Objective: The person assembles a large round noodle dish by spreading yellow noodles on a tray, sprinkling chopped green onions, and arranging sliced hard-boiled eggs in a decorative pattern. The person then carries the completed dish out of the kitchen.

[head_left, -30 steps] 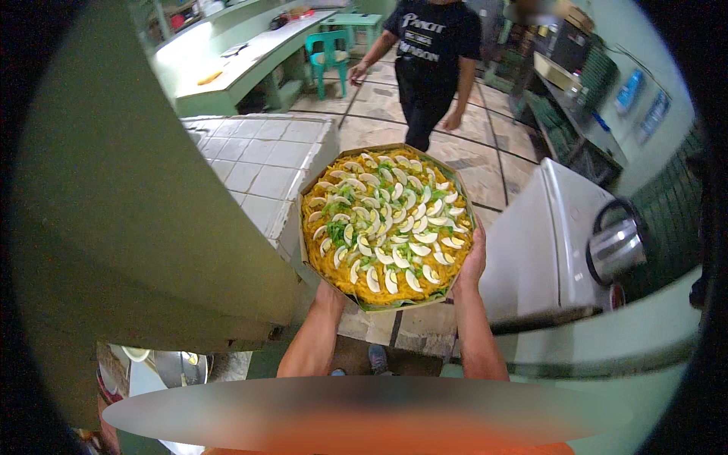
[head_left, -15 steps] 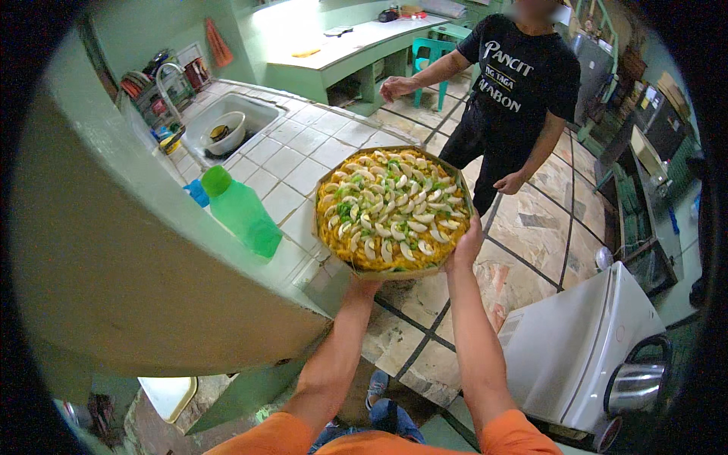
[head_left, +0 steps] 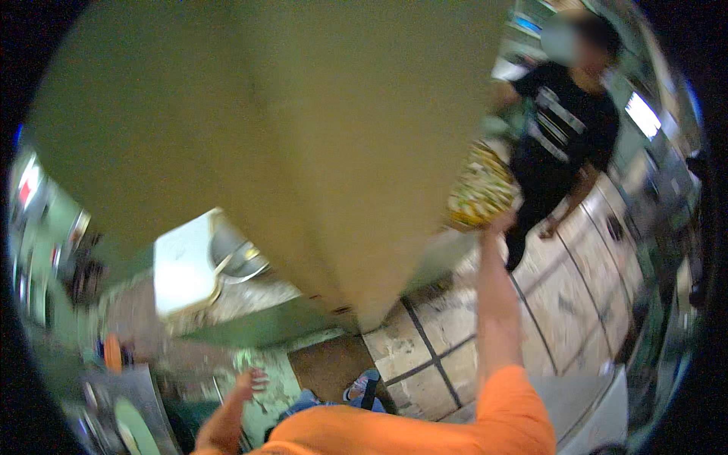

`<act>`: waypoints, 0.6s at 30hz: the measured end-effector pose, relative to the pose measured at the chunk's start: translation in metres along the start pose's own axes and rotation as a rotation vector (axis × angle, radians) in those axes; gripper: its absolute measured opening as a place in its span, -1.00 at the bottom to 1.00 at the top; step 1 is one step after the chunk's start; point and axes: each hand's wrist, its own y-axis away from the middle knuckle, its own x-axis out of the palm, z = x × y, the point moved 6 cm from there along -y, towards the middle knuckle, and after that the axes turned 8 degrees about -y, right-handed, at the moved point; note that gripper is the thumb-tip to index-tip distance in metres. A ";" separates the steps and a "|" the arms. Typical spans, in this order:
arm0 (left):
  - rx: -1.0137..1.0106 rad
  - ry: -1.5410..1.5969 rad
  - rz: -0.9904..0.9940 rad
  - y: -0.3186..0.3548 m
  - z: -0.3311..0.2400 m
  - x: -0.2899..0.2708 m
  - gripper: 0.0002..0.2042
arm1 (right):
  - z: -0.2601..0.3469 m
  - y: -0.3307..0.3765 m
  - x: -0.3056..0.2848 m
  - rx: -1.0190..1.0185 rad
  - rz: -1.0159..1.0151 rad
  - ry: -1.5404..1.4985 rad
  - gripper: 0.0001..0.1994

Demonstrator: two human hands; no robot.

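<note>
My right arm reaches far forward, and my right hand (head_left: 498, 222) grips the near edge of a tray of noodles (head_left: 484, 186). Pale egg slices and green bits cover the yellow-orange noodles. A wall corner hides the tray's left part. Low at the left, my left hand (head_left: 249, 384) is free, with its fingers apart. Just beyond the tray stands a person in a black shirt (head_left: 565, 125); one of their arms hangs down, and the wall partly hides the other. Motion blurs the view.
The large olive wall (head_left: 303, 136) fills the upper middle. Left of it, a white board (head_left: 182, 265) and a metal pan (head_left: 239, 256) rest on a ledge. A brown mat (head_left: 326, 368) lies by my feet. A white appliance (head_left: 588, 409) stands at lower right.
My left hand has let go of the noodle tray and dropped to the lower left. The view has swung left, so the tray and the person now appear farther right, partly behind the wall.
</note>
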 end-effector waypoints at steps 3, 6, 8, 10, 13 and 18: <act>-0.017 0.004 -0.311 0.083 0.096 -0.174 -0.59 | 0.042 0.053 -0.013 0.289 0.316 -0.183 -0.41; -0.059 0.057 -0.502 0.195 0.205 -0.283 -0.55 | 0.094 0.167 -0.110 0.528 0.392 -0.192 -0.31; -0.023 0.106 -0.430 0.287 0.280 -0.329 -0.49 | 0.128 0.268 -0.230 0.633 0.307 -0.110 -0.25; -0.025 0.116 -0.436 0.395 0.365 -0.369 -0.43 | 0.160 0.381 -0.372 0.733 0.301 -0.019 -0.12; -0.067 0.072 -0.323 0.510 0.445 -0.407 -0.37 | 0.163 0.568 -0.547 1.028 0.236 0.096 -0.06; -0.133 -0.017 -0.254 0.514 0.419 -0.434 -0.35 | 0.179 0.844 -0.570 1.559 0.696 0.795 -0.48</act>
